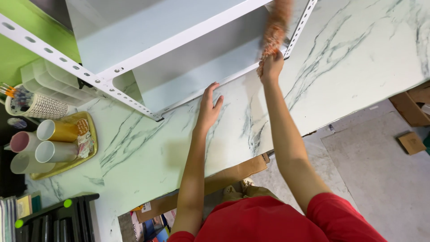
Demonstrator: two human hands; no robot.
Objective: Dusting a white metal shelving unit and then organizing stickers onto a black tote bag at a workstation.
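My right hand (271,66) is shut on the handle of an orange fluffy duster (277,28), whose blurred head reaches up against the right end of a white metal shelf unit (188,67). My left hand (209,107) lies flat and open on the marble-patterned tabletop (349,58), its fingertips touching the lower front edge of the shelf. Both my arms stretch forward from red sleeves.
At the left stand a gold tray (87,154) with several cups (53,151), a patterned pot of brushes (38,105), a clear plastic organiser (53,80) and a black file rack (58,222). Cardboard pieces (411,142) lie on the floor to the right.
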